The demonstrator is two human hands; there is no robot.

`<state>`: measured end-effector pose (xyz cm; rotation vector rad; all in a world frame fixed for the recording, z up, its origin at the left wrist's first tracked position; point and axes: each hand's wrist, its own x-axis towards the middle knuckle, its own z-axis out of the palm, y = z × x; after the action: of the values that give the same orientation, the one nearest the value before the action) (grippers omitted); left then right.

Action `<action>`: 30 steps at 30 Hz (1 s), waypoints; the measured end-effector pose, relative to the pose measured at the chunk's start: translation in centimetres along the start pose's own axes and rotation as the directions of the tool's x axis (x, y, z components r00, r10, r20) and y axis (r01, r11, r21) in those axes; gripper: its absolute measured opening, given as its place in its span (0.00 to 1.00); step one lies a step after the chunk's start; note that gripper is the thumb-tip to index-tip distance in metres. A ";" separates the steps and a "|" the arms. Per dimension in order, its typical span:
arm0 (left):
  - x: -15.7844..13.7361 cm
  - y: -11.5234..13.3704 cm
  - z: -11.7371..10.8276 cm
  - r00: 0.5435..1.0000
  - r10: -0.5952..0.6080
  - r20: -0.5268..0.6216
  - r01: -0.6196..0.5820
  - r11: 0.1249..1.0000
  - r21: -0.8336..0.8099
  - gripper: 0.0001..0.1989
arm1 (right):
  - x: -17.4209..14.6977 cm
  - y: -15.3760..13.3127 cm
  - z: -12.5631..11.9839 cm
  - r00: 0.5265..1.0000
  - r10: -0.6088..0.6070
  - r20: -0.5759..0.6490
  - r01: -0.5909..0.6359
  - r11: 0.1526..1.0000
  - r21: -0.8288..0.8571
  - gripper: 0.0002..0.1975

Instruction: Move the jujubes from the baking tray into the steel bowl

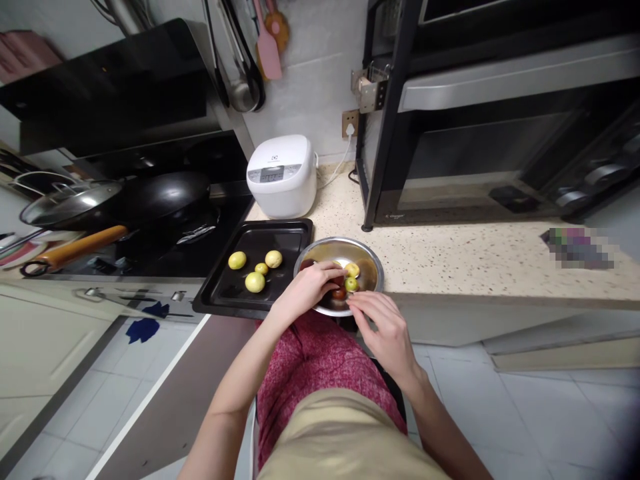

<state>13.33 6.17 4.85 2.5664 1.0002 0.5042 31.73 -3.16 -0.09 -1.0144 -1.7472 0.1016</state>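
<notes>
A shiny metal bowl [373,261] on the counter's front edge holds several small round fruits, among them a green one [351,285], a yellow one [353,270] and a dark red one [339,293]. My left hand [316,285] reaches over the bowl's left side, its fingers curled together above the fruits. Whatever lies between those fingertips is hidden. At the front right rim is my right hand [381,321], fingers stretched out toward the fruits and thumb apart. Beside the bowl, a black baking tray [230,293] carries several yellow-green fruits [255,282].
Behind the tray stands a white rice cooker [283,177]. An oven [480,160] occupies the counter's right back. On the left, a wok [165,193] and a lidded pan [70,203] sit on the stove, a wooden handle [83,250] jutting forward. Utensils hang on the wall.
</notes>
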 end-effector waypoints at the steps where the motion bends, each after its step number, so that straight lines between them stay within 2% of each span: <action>1: 0.0 -0.1 0.1 1.000 0.005 0.000 -0.005 1.000 -0.001 0.17 | 0.0 0.0 0.0 1.000 0.000 -0.001 0.000 1.000 0.001 0.08; 9: 0.5 -0.5 0.3 1.000 -0.009 -0.003 0.009 0.998 0.057 0.11 | 0.2 -0.1 0.0 1.000 0.005 -0.004 -0.005 1.000 0.000 0.08; 16: -0.1 -0.2 -0.1 1.000 -0.010 -0.020 0.012 0.998 0.060 0.11 | 0.2 0.0 -0.1 1.000 0.012 0.002 -0.012 1.000 -0.001 0.08; 23: -2.7 -0.2 -1.0 0.984 -0.085 -0.158 0.088 0.996 0.015 0.13 | 0.2 0.0 -0.1 1.000 0.016 0.003 -0.016 1.000 0.008 0.08; 26: -4.1 -0.9 -1.5 0.944 -0.152 -0.292 0.150 0.988 -0.030 0.13 | 0.2 0.1 0.0 1.000 0.005 0.004 -0.005 1.000 0.008 0.08; 28: -5.1 -1.8 -1.9 0.876 -0.218 -0.430 0.225 0.974 -0.033 0.14 | 0.1 0.3 0.0 1.000 -0.002 0.003 0.002 1.000 0.007 0.08; 30: -6.0 -2.9 -2.3 0.786 -0.300 -0.541 0.348 0.937 -0.013 0.15 | 0.0 0.4 0.1 1.000 -0.014 0.004 0.014 1.000 0.003 0.08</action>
<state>6.46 4.40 4.42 2.2803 1.6482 1.1378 31.85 -2.89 -0.37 -1.0003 -1.7573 0.0974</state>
